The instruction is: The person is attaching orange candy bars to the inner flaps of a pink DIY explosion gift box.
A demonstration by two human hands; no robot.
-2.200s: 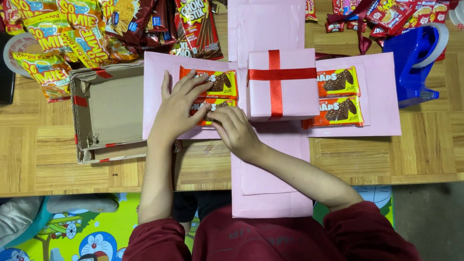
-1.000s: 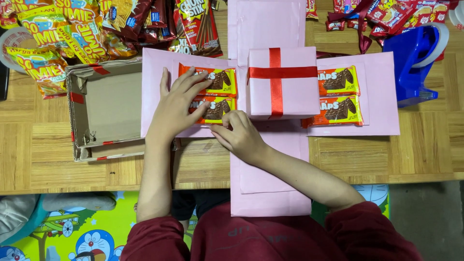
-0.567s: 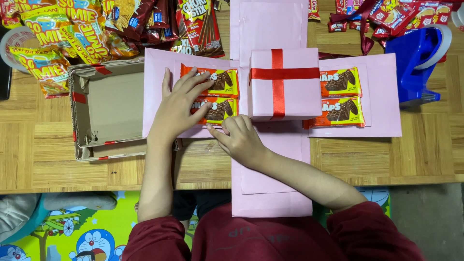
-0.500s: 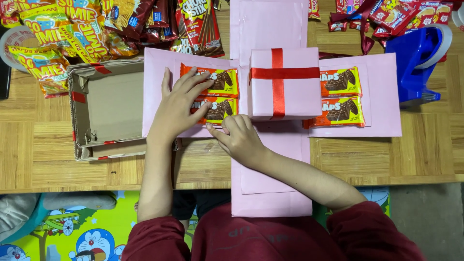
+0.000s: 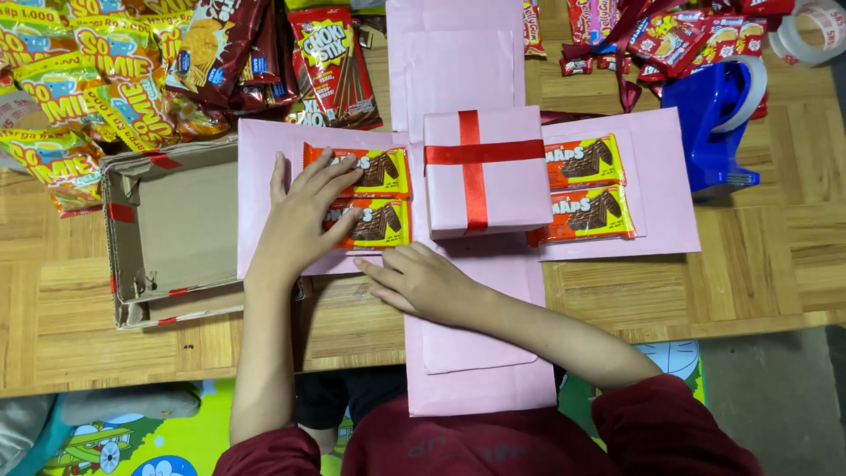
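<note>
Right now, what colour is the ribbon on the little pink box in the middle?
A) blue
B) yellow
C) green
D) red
D: the ribbon crossing the lid of the small pink box is plainly red, running both across and down it.

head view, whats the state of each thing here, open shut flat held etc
pink box: unfolded, flaps flat on the table
small pink box: lid shut, red ribbon across it
left orange snack packs: sealed, flat on the left flap
right orange snack packs: sealed, flat on the right flap
cardboard box: open, empty
left hand: flat, pressing the left packs
right hand: resting on the near flap
</note>
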